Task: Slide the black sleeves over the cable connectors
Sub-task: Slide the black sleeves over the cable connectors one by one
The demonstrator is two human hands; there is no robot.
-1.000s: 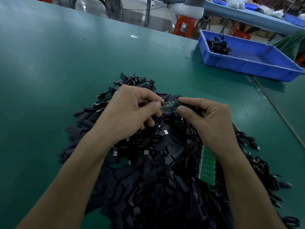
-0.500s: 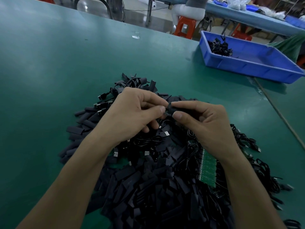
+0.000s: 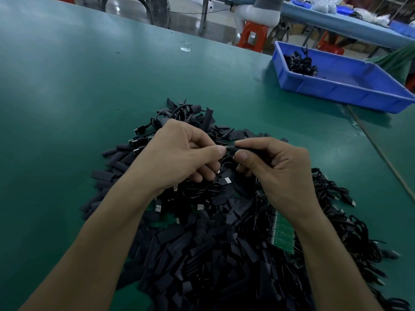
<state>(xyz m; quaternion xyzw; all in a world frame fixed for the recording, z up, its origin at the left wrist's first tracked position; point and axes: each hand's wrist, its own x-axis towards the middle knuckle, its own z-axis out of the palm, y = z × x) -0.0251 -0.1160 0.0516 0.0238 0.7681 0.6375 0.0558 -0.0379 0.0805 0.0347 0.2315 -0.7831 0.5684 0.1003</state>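
Above a big heap of loose black sleeves (image 3: 202,254) and black USB cables (image 3: 332,198), both hands meet. My right hand (image 3: 276,173) pinches a black sleeve (image 3: 233,149) between thumb and forefinger. My left hand (image 3: 179,158) pinches the cable end right at the sleeve's left mouth; the connector itself is hidden inside the sleeve and under my fingertips. A thin black cable hangs down from between the hands.
A green circuit board panel (image 3: 281,232) lies in the heap under my right wrist. A blue bin (image 3: 336,86) holding several finished cables stands at the back right of the green table (image 3: 78,97). Red stools and another bench lie beyond.
One second ago a small green board showed between my fingertips. The right hand has slid the sleeve leftward over it, and the hands have closed together so it is covered now.
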